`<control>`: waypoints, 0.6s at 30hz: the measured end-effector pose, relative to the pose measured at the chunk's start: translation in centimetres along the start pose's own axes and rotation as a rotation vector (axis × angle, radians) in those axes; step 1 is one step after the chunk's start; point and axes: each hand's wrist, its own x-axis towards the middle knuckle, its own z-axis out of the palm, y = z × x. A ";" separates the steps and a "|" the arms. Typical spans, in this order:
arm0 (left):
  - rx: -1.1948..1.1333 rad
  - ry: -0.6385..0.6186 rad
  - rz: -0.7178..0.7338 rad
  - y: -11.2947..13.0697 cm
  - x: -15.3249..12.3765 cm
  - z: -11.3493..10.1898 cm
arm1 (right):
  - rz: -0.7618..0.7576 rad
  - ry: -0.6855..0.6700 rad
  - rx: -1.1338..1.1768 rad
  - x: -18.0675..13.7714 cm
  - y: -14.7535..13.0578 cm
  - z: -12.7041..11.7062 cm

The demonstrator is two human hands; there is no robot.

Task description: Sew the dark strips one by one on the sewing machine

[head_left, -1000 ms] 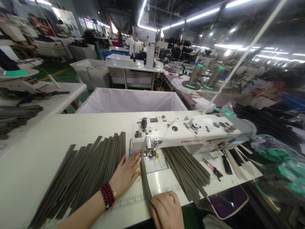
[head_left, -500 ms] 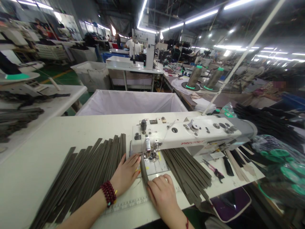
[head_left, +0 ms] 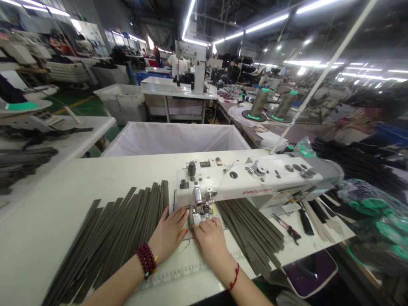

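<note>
A narrow grey-brown fabric strip [head_left: 191, 219] runs toward me from beneath the needle area of a white sewing machine [head_left: 223, 187]. My left hand [head_left: 168, 233] lies flat at the strip's left side, fingers stretched toward the presser foot [head_left: 201, 207]. Close to the foot, my right hand [head_left: 210, 240] has its fingers curled and pinched on the strip's near end, which they largely hide. Left of my hands, a fan of similar strips [head_left: 127, 229] covers the table. Another bundle of strips [head_left: 251, 229] lies to the right, under the machine arm.
Pink-handled snips [head_left: 288, 227] and a black-handled tool [head_left: 306, 222] rest on the right of the table. A printed ruler [head_left: 178, 274] runs along its front. Behind the table stands a cloth-lined bin [head_left: 178, 136]. Two thread cones [head_left: 259, 104] are farther back.
My right hand has moved forward, closer to the presser foot, and less of the strip shows between it and the machine. My left hand has stayed nearly in place.
</note>
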 end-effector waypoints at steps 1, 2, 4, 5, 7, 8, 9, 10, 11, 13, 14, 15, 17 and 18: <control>-0.001 0.006 0.002 0.0 0.0 0.0 | 0.002 -0.009 -0.011 0.3 0.0 0.1; -0.002 0.011 0.003 0.0 0.0 0.0 | 0.004 -0.018 -0.023 0.6 0.1 0.2; -0.005 0.014 0.006 0.0 0.0 -0.1 | 0.007 -0.033 -0.046 1.1 0.1 0.5; -0.006 0.012 0.006 0.0 0.0 -0.1 | 0.009 -0.038 -0.058 1.4 0.1 0.6; -0.007 0.009 0.004 0.0 0.0 -0.1 | 0.011 -0.045 -0.082 1.9 0.1 0.8; -0.008 0.009 0.003 0.0 0.0 -0.1 | 0.011 -0.048 -0.094 2.2 0.2 0.9; -0.009 0.011 0.004 -0.1 0.0 -0.1 | 0.013 -0.049 -0.104 2.5 0.2 1.0; -0.010 0.014 0.004 -0.1 0.0 0.0 | 0.016 -0.050 -0.113 2.8 0.2 1.1; -0.011 0.016 0.005 -0.1 0.0 0.0 | 0.020 -0.051 -0.119 3.0 0.2 1.2; -0.013 0.021 0.006 -0.1 0.0 0.1 | 0.034 -0.049 -0.123 3.2 0.2 1.2; -0.013 0.025 0.005 0.0 0.0 0.2 | 0.042 -0.047 -0.120 3.1 0.2 1.2; -0.014 0.030 0.005 0.1 0.0 0.2 | 0.050 -0.045 -0.114 2.9 0.0 1.0; -0.018 0.038 0.005 0.2 -0.2 0.1 | 0.065 -0.039 -0.091 1.9 -0.4 0.5; -0.023 0.041 0.007 0.1 -0.2 0.0 | 0.070 -0.035 -0.076 1.1 -0.7 0.1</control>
